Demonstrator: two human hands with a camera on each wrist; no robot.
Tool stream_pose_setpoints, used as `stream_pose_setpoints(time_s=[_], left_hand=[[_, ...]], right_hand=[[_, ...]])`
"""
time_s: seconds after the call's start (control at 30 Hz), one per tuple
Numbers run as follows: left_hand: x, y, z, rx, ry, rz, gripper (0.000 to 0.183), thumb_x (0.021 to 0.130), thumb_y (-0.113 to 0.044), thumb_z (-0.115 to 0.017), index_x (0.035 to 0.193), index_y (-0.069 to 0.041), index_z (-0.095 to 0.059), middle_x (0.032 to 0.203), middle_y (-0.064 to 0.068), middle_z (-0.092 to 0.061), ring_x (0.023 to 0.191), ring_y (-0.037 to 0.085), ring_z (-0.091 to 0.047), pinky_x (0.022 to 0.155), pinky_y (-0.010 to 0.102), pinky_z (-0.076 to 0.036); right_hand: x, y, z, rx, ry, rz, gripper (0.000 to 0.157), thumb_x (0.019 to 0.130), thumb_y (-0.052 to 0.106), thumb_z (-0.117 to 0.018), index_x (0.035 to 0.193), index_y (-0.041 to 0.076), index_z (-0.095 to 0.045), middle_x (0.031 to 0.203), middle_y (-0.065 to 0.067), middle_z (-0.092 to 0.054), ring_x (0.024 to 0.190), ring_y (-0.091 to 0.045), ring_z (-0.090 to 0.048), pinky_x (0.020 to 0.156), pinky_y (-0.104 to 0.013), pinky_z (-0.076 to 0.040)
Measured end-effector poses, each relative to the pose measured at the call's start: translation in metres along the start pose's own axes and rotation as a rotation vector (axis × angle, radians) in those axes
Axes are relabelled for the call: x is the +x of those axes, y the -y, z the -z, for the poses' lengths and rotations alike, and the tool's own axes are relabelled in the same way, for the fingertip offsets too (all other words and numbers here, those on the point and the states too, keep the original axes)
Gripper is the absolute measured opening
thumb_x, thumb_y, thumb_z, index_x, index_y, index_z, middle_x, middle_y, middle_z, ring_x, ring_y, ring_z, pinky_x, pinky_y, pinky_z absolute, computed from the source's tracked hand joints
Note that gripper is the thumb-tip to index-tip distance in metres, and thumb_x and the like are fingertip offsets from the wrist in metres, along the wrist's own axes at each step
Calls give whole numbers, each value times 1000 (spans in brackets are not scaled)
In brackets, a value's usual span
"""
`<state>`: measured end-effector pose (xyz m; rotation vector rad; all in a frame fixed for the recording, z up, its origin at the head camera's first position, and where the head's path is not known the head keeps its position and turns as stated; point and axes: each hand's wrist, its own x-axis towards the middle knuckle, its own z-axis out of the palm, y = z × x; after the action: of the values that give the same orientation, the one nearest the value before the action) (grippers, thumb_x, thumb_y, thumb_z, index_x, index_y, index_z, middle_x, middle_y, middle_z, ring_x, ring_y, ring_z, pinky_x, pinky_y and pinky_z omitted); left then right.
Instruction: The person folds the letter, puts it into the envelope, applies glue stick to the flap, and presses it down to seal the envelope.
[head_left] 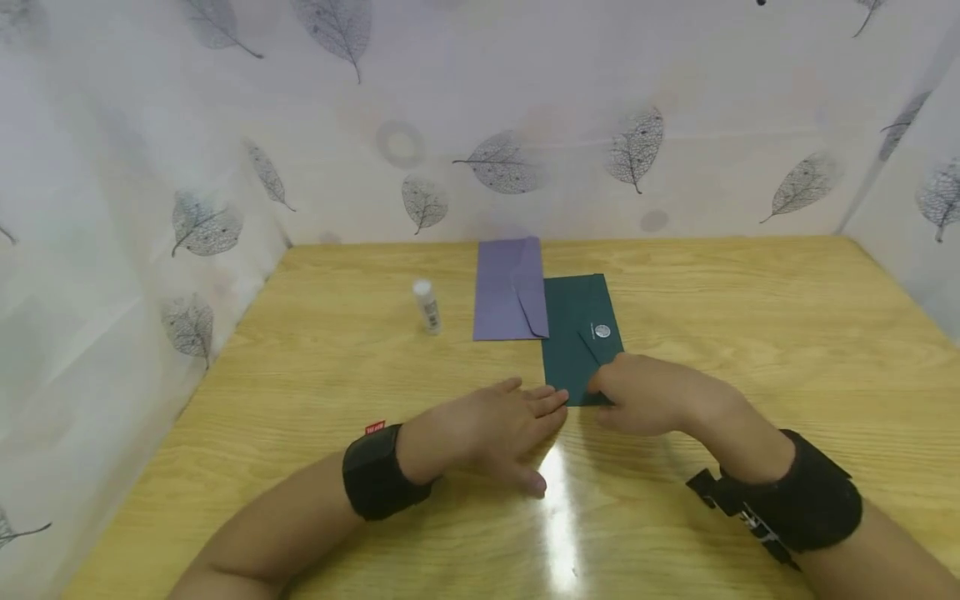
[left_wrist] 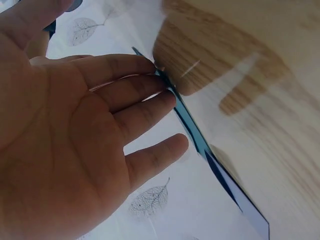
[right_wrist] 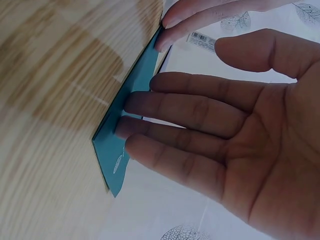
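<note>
A dark green envelope [head_left: 567, 325] with a round white emblem lies on the table in front of me. The fingertips of my left hand [head_left: 502, 429] rest at its near left corner, palm down. My right hand [head_left: 652, 396] touches the flap side near the near right corner; in the right wrist view its straight fingers [right_wrist: 185, 110] reach onto the green paper. A purple envelope [head_left: 497, 287] lies behind and to the left, its edge overlapping the green one. Neither hand grips anything.
A small white capped tube [head_left: 427, 308] with a printed label stands left of the purple envelope. The wooden table [head_left: 750, 333] is bounded at the back and sides by a white leaf-print cloth [head_left: 555, 100]. Black bands [head_left: 382, 471] circle both wrists.
</note>
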<state>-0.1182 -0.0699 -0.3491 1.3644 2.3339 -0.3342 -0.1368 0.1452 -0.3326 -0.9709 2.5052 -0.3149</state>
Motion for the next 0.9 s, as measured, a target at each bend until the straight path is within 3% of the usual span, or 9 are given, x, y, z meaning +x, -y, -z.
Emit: stream_pose_setpoints(time_s=[0.13, 0.33, 0.43, 0.7, 0.9], left_hand=[[-1, 0, -1, -11, -1, -5, 86, 86, -66, -41, 147, -11, -15, 154, 5, -4, 138, 16, -3, 111, 43, -15], [0, 5, -2, -62, -3, -32, 85, 87, -62, -44, 147, -10, -13, 154, 4, -1, 137, 14, 0, 111, 42, -14], [-1, 10, -1, -102, 3, -35, 84, 88, -58, -47, 147, -10, -12, 154, 3, -1, 137, 12, 0, 112, 41, -13], [-4, 27, 5, -119, -12, 74, 83, 87, -57, -49, 147, -11, -14, 154, 5, -9, 138, 14, -5, 112, 39, -13], [-5, 40, 5, -136, -38, 134, 80, 89, -51, -51, 147, -9, -16, 154, 8, -9, 138, 17, -9, 111, 41, -16]], right_hand=[[2, 4, 2, -21, 26, -29, 13, 83, 17, -56, 91, 12, -64, 70, 8, -56, 64, -10, -48, 62, -33, -46], [3, 11, 0, 14, 80, 7, 36, 84, 17, -57, 119, 8, -60, 102, -1, -65, 83, -8, -57, 81, -36, -50], [4, 11, -2, 23, 84, 23, 36, 84, 18, -56, 119, 7, -60, 109, -4, -64, 91, -12, -59, 84, -37, -49], [2, -4, 0, 3, 52, -3, 35, 85, 16, -54, 117, 2, -59, 118, -12, -60, 109, -28, -54, 89, -45, -46], [5, -17, -1, -23, 56, -9, 41, 85, 17, -51, 124, 4, -55, 136, -20, -44, 124, -41, -36, 99, -54, -35]])
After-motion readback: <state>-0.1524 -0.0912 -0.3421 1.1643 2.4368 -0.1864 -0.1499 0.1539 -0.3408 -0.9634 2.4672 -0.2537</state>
